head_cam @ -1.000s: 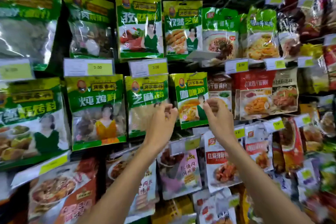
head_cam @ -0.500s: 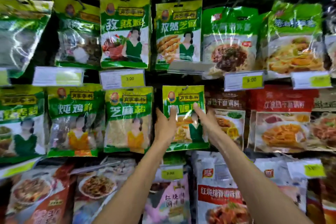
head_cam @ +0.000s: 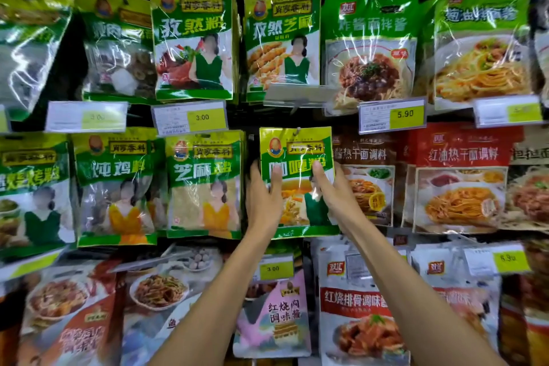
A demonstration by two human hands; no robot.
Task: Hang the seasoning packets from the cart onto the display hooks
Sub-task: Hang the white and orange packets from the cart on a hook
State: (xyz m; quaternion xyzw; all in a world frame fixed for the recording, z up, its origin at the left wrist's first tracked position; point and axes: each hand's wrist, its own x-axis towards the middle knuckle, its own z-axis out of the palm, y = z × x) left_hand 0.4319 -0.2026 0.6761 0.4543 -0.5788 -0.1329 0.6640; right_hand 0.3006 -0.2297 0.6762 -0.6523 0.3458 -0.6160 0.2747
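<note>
A green and yellow curry seasoning packet (head_cam: 297,151) hangs in the middle row of the display, its top hole at a hook (head_cam: 298,131). My left hand (head_cam: 264,196) grips its left edge, thumb on the front. My right hand (head_cam: 332,190) holds its right edge, thumb pressed on the printed characters. Both forearms reach up from the bottom of the view. The cart is out of sight.
Green packets (head_cam: 205,184) hang close on the left, red noodle sauce packets (head_cam: 365,181) on the right. Price tags (head_cam: 190,117) stick out on hook ends above and a 3.00 tag (head_cam: 274,267) below. More packets fill the upper and lower rows.
The view has closed in on the display. Both hands slid from the packet's top corners down to its sides, and the packet now hangs straighter.
</note>
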